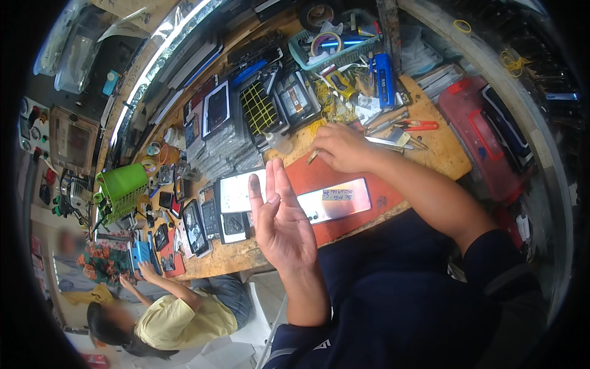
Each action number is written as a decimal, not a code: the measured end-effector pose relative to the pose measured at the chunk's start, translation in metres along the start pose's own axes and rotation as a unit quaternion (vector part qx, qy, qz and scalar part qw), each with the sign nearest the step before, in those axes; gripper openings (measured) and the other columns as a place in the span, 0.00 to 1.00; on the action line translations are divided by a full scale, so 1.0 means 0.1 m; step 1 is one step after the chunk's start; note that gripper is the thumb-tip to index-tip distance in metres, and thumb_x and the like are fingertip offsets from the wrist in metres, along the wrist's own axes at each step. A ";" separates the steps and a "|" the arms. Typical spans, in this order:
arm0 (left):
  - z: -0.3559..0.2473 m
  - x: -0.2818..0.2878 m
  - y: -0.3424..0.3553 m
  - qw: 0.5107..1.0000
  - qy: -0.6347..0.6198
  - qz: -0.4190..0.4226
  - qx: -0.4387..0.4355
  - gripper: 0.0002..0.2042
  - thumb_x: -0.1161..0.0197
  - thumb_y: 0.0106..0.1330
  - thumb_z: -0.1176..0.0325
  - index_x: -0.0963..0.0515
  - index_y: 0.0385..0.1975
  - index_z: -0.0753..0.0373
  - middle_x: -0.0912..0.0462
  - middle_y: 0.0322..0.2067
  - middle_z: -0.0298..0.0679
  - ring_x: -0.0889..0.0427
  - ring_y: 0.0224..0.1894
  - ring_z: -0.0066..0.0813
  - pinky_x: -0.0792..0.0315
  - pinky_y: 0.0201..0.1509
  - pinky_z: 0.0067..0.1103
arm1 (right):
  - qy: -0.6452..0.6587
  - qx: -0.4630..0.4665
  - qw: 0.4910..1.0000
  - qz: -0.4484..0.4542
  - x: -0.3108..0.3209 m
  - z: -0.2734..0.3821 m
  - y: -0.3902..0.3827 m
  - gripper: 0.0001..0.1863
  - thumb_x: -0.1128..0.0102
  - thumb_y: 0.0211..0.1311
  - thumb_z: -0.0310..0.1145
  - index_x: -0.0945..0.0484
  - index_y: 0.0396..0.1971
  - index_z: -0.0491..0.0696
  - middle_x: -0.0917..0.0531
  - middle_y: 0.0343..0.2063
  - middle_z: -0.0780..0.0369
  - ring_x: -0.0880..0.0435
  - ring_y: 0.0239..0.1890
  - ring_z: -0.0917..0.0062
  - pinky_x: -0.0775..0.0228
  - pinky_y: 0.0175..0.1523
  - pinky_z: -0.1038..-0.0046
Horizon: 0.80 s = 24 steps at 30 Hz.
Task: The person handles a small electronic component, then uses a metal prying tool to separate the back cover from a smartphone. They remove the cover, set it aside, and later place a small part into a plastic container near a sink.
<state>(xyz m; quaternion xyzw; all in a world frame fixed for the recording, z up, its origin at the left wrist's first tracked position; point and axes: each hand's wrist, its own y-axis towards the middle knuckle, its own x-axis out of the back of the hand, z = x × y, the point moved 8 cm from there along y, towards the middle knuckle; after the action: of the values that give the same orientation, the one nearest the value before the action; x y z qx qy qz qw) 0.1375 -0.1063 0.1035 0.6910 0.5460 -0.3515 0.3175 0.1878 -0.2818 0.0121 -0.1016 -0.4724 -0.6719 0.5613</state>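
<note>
- Empty and spread, the left hand [279,215] hovered palm-up above the phone [335,202].
- Fingers of the right hand [343,146] pinched a small tool [313,156] on the red mat [344,178].

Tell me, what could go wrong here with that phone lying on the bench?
The phone lies on the red mat near the bench's front edge; a nudge from the forearm might slide it off. The left hand is raised, holding nothing, so nothing steadies the phone. The right hand reaches into crowded tools and could knock the small clear bottle over.
</note>
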 end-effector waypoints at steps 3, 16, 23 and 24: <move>-0.01 0.02 -0.01 0.999 0.048 0.003 -0.003 0.37 0.48 0.69 0.88 0.56 0.77 0.68 0.54 0.77 0.69 0.45 0.82 0.53 0.35 0.82 0.33 | 0.005 -0.003 1.000 -0.002 0.00 -0.01 -0.01 0.07 0.33 0.60 0.30 0.14 0.38 0.48 0.18 0.41 0.57 0.19 0.52 0.59 0.27 0.61 0.57; -0.01 -0.01 -0.03 0.999 0.040 -0.001 -0.024 0.41 0.55 0.59 0.94 0.53 0.76 0.68 0.51 0.76 0.70 0.49 0.82 0.57 0.45 0.87 0.39 | 0.010 0.001 1.000 -0.001 -0.01 -0.01 -0.01 0.07 0.33 0.61 0.30 0.14 0.39 0.48 0.18 0.41 0.57 0.19 0.52 0.59 0.27 0.61 0.57; 0.00 -0.04 -0.04 0.998 0.048 0.013 -0.026 0.38 0.54 0.62 0.93 0.51 0.76 0.68 0.50 0.76 0.69 0.44 0.81 0.57 0.41 0.85 0.44 | 0.001 -0.004 1.000 0.000 -0.01 -0.02 -0.01 0.07 0.34 0.61 0.30 0.14 0.39 0.48 0.18 0.41 0.58 0.19 0.52 0.59 0.28 0.61 0.57; 0.01 -0.05 -0.05 0.998 0.056 0.008 -0.024 0.37 0.52 0.64 0.91 0.51 0.76 0.68 0.47 0.75 0.68 0.41 0.80 0.54 0.41 0.85 0.44 | 0.004 0.000 1.000 -0.001 0.00 0.00 -0.01 0.07 0.34 0.61 0.30 0.14 0.39 0.48 0.18 0.41 0.58 0.19 0.52 0.59 0.28 0.61 0.57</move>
<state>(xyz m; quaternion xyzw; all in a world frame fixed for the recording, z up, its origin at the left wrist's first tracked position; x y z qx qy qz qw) 0.1321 -0.1086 0.1065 0.7060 0.5658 -0.2966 0.3058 0.1876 -0.2821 0.0114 -0.0989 -0.4702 -0.6731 0.5622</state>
